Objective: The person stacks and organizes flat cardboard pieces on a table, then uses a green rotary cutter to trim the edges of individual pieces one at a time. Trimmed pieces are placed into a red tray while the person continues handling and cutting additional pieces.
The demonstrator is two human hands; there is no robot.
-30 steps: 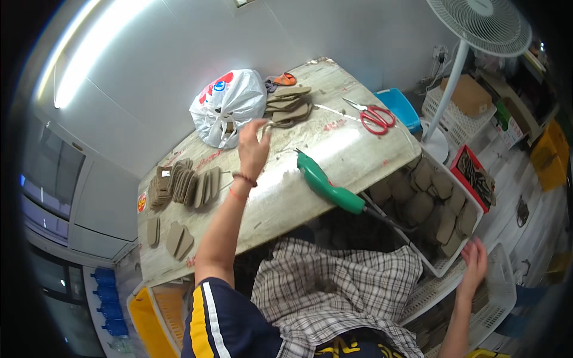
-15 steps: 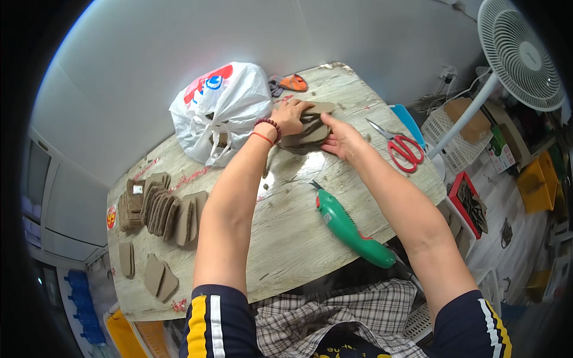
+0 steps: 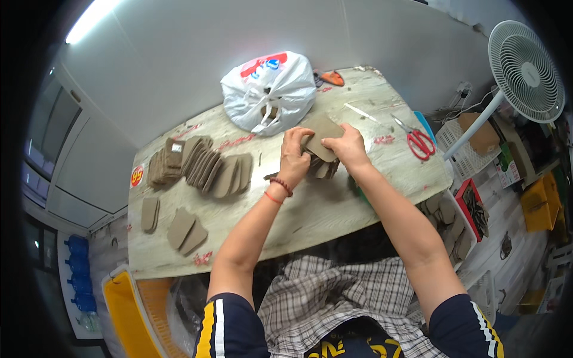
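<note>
Over the far half of the table, both my hands are closed round a stack of flat brown fabric pieces (image 3: 324, 136) with rounded corners. My left hand (image 3: 293, 154) grips its left edge, fingers curled. On the right side, my right hand (image 3: 348, 147) pinches the stack with the thumb on the top piece. Lower pieces fan out beneath, partly hidden by the hands. A sliver of the green electric cutter (image 3: 362, 194) shows beside my right forearm, the rest covered. Red-handled scissors (image 3: 418, 141) lie farther right.
Rows of stacked brown pieces (image 3: 203, 168) stand at the table's left, with loose pieces (image 3: 186, 231) nearer me. A tied white plastic bag (image 3: 271, 95) sits at the back. Right of the table are a white fan (image 3: 525, 74) and a red tray (image 3: 471, 206).
My hands have lifted the stack off the tabletop and brought it nearer me. A thin white strip now shows where they were. The view has shifted, and my right arm now covers most of the cutter.
</note>
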